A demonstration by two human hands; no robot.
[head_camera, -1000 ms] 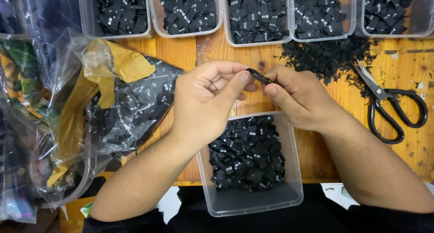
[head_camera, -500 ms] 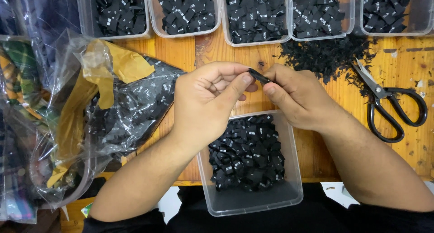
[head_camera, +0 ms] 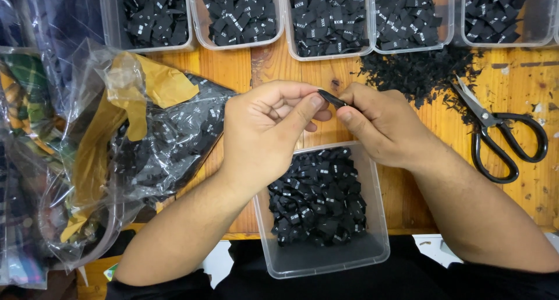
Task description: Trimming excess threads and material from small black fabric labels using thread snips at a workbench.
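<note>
**Black label pinched between two hands over a tub**

Black and narrow, the label [head_camera: 332, 97] sits between both hands above the wooden table [head_camera: 233, 73]. In the head view its long axis runs on a slant, from upper left down to lower right: the upper end lies at the tip of the left thumb, the lower end goes under the fingers of the right hand [head_camera: 387, 128]. The left hand [head_camera: 265, 134] grips it with thumb and curled forefinger; the right hand grips the other end with thumb and forefinger, its other fingers folded in. Both hands are closed on the label.

Only a short dark sliver of the label shows; the rest is covered by fingertips, so its full length and any marking on it cannot be made out. Whether it is folded or flat cannot be told.

Just below the hands stands a clear tub [head_camera: 326, 262] part filled with black labels, its near end bare. Its upper edge is hidden by the hands. Five more tubs [head_camera: 329, 20] line the far edge, all cut off by the frame. A heap of black scraps [head_camera: 419, 73] lies right of the hands, with scissors [head_camera: 501, 137] beside it. A crumpled plastic bag [head_camera: 169, 137] of labels lies to the left, its contents blurred by glare.
</note>
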